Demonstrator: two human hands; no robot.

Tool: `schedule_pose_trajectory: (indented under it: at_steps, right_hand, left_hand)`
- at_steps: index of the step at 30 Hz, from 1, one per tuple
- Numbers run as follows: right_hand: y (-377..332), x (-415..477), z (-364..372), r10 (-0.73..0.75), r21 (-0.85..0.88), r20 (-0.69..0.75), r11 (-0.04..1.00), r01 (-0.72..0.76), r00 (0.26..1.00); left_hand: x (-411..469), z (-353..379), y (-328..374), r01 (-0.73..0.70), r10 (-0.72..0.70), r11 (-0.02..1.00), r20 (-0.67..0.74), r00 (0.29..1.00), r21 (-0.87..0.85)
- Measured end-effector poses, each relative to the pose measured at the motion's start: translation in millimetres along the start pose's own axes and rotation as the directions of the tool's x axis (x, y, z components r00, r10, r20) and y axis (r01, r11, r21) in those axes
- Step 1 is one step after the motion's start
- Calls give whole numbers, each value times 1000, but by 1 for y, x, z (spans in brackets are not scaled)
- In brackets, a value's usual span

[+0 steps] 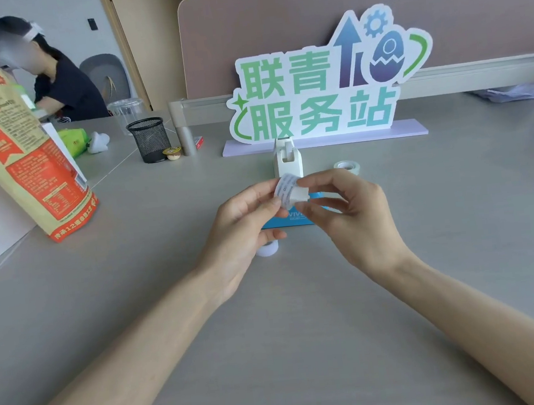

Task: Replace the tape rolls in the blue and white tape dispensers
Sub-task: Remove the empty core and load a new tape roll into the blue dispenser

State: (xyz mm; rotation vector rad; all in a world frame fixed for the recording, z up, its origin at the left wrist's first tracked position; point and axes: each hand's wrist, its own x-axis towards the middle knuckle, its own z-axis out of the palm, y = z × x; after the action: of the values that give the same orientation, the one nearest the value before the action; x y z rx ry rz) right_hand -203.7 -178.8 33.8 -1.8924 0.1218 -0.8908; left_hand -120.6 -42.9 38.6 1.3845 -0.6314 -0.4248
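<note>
Roll (285,190) with white hub pinched between left hand (244,219) and right hand (351,207), above blue dispenser (288,221); white dispenser (287,161) just beyond. Risk: hub slips out, drops to counter (304,329), roll falls.

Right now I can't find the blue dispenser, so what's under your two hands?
Beneath the left hand and right hand, which hold a tape roll, lies the blue tape dispenser, mostly covered. Another white tape roll peeks out beneath the left hand.
</note>
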Motion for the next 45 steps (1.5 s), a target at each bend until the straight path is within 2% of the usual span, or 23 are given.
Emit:
schedule_pose_trajectory:
  at_steps: [6, 11, 22, 33, 38, 42, 45]
  right_hand:
    - [2, -1, 1, 38, 0, -5, 999, -38, 999]
    - [2, -2, 2, 23, 4, 2, 1000, -23, 1000]
    - [3, -2, 3, -22, 10, -28, 1000, 22, 999]
    - [3, -2, 2, -144, -29, -72, 989, 142, 987]
    - [3, -1, 2, -105, -8, -44, 994, 105, 993]
    - [5, 2, -2, -15, 24, -26, 1000, 16, 1000]
    - [5, 2, -1, -19, 2, -20, 1000, 19, 1000]
  left_hand:
    - [-2, 0, -1, -5, 8, 983, -17, 1000, 182]
    - [-2, 4, -3, -87, 98, 962, -32, 995, 257]
    - [-2, 3, -5, -59, 71, 965, -37, 997, 254]
    - [-5, 5, 2, -25, 38, 980, -63, 997, 197]
    - [-6, 6, 2, -21, 33, 980, -57, 998, 198]
    - [-5, 5, 3, -1, 22, 975, -91, 996, 221]
    - [-6, 5, 3, -20, 42, 973, -94, 995, 229]
